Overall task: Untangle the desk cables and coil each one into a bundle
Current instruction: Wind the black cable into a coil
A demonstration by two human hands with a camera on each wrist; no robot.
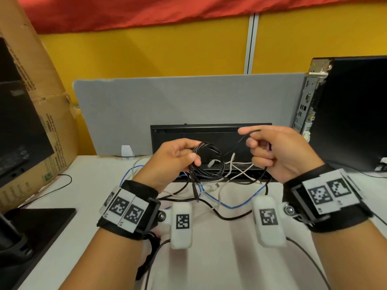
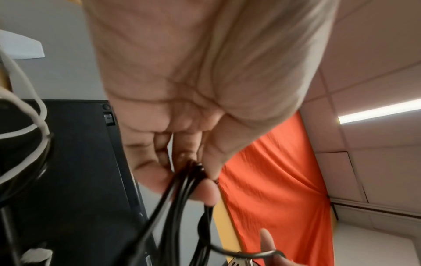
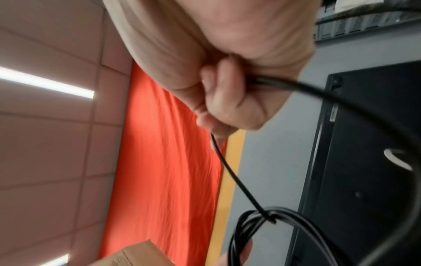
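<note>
- Head view shows the thin black cable (image 1: pixel 206 162), partly wound into a loose round coil, held up above the white desk top (image 1: pixel 219 258) in front of the black upturned keyboard (image 1: pixel 209 130).
- Risk, as a judgement: the coil's hanging strands cross the thin white cable (image 1: pixel 236 166) and sit over the blue cable (image 1: pixel 230 205) on the desk, so winding in more slack could drag those two up and tighten a snag instead of freeing the black one.
- A second likely risk: the loops are gathered only at one pinch point, so a sharp tug from the other hand could pull them through the fingers and spill the coil.
- A third: the free run between the hands looks twisted where it meets the coil, and laying it on without turning it would probably build a kink.
- Left hand (image 1: pixel 176 155) is raised, palm turned inward, thumb and fingers clamped on the gathered loops of the coil; the left wrist view shows several black strands (image 2: pixel 182 189) squeezed between thumb and fingertips.
- Right hand (image 1: pixel 278 151) is raised just beside it, at about the same height, fingers curled and grasping the free run of the same black cable, which passes through its fist (image 3: pixel 227 100) and leads down to the coil.
- Both forearms reach forward, well clear of the desk.
</note>
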